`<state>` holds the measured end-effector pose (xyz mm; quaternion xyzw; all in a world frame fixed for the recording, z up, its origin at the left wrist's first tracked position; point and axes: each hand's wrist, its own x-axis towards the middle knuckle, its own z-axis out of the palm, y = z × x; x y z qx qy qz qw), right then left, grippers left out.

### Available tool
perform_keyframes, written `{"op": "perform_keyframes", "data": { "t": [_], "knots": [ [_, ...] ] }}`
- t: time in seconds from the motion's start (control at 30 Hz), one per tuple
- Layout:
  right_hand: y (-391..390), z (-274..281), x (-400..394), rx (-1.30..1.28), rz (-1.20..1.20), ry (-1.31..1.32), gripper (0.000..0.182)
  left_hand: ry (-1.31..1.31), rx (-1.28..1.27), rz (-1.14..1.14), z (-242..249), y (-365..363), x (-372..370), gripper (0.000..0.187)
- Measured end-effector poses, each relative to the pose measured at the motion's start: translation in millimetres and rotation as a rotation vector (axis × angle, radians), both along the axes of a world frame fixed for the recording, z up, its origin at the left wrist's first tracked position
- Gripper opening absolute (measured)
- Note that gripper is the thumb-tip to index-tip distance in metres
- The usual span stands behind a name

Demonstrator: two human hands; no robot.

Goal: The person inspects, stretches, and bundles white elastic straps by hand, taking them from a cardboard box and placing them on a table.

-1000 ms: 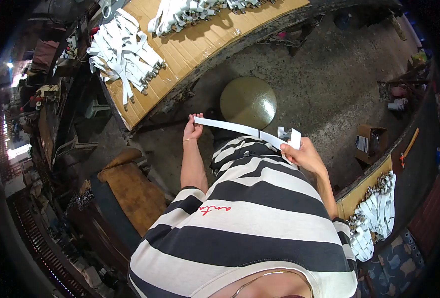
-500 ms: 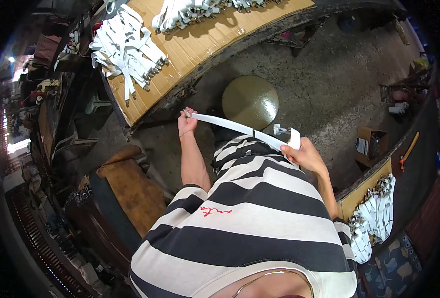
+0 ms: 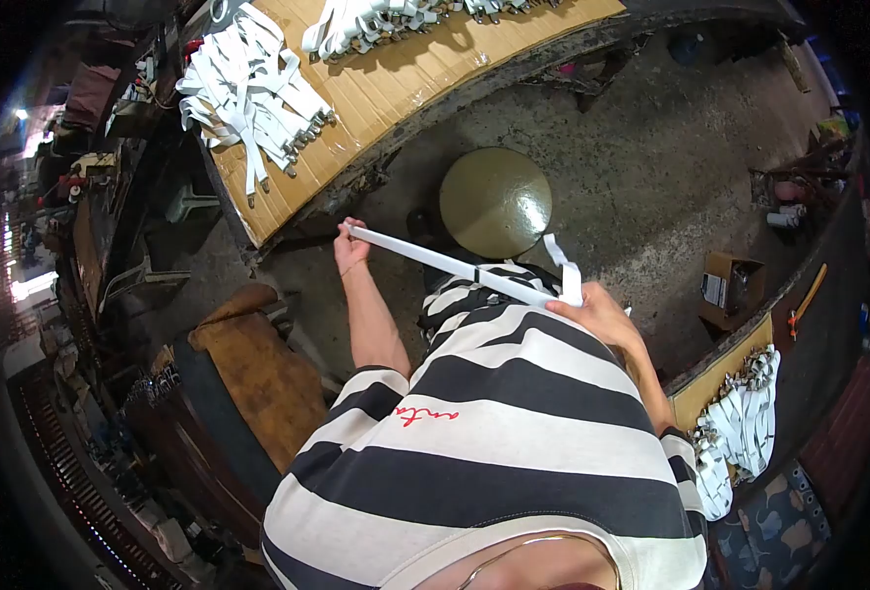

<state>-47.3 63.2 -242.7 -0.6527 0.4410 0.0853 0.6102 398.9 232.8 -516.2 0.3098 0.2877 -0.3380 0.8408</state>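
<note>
A white strap (image 3: 420,258) with a dark band partway along it runs taut between my two hands, in front of the striped shirt. My left hand (image 3: 351,246) is closed on one end, near the cardboard-topped table. Closer to my body, my right hand (image 3: 597,313) pinches the strap further along. Beyond those fingers a loose part of the strap loops up and hangs free. Whatever lies inside my left fingers is too small to make out.
White straps with metal clips (image 3: 258,98) lie piled on a cardboard-covered table (image 3: 381,103). A round stool (image 3: 494,202) stands ahead. At right are another strap pile (image 3: 750,418), a cardboard box (image 3: 730,285) and an orange-handled tool (image 3: 807,300). A brown-covered seat (image 3: 268,383) is at left.
My left hand has moved slightly left, drawing the strap with it. The dark band has shifted left, and the loose part by my right hand now stands up differently.
</note>
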Motion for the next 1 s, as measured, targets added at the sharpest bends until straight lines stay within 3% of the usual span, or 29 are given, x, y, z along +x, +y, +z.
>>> {"op": "perform_keyframes", "data": {
  "t": [0.1,0.17,0.23,0.37,0.43,0.5,0.57,0.63,0.67,0.7,0.77,0.83,0.9,0.97,1.0],
  "knots": [
    [-0.1,18.1,-10.0,0.001,-0.009,0.019,0.036,-0.061,0.213,0.053,8.2,19.8,29.1,0.016],
    [-11.8,47.9,-20.2,0.146,-0.040,-0.041,0.032,-0.191,0.325,0.004,4.2,46.4,68.1,0.017],
    [-14.0,76.9,-33.0,0.116,-0.041,-0.069,0.030,-0.234,0.310,0.037,25.1,70.2,102.6,0.014],
    [-25.9,122.9,-55.4,-0.171,0.303,-0.233,0.024,-0.383,0.329,0.110,22.1,151.3,209.4,0.009],
    [-36.3,134.1,-67.2,-0.126,0.370,-0.334,0.020,-0.540,0.455,0.072,107.3,152.4,203.4,0.008],
    [-43.8,146.3,-75.2,-0.114,0.433,-0.405,0.017,-0.530,0.356,0.164,140.6,174.5,226.9,0.009],
    [-49.0,146.1,-96.8,-0.111,0.396,-0.434,0.019,-0.609,0.515,0.172,177.1,187.9,235.2,0.009],
    [-54.6,144.0,-115.2,-0.111,0.327,-0.409,0.021,-0.554,0.480,0.175,186.4,223.0,274.2,0.009],
    [-58.5,144.6,-121.0,-0.065,0.323,-0.336,0.024,-0.528,0.553,0.290,189.8,225.9,278.9,0.007],
    [-58.6,142.2,-120.1,-0.063,0.325,-0.341,0.024,-0.532,0.555,0.293,179.5,222.6,278.4,0.007],
    [-64.4,135.6,-110.4,-0.068,0.303,-0.246,0.025,-0.669,0.610,0.048,161.1,205.8,259.3,0.007],
    [-63.2,122.5,-111.3,-0.101,0.261,-0.227,0.026,-0.699,0.763,0.115,147.7,153.4,196.5,0.010],
    [-58.1,105.4,-124.8,0.063,0.070,-0.122,0.029,-0.512,0.549,0.094,131.0,119.8,142.0,0.013],
    [-50.4,92.0,-128.3,0.141,-0.009,-0.092,0.030,-0.442,0.563,-0.034,103.3,91.0,76.9,0.012],
    [-46.3,80.0,-132.6,0.191,-0.054,-0.074,0.029,-0.406,0.449,-0.081,98.5,67.8,33.7,0.011]
  ]
}}
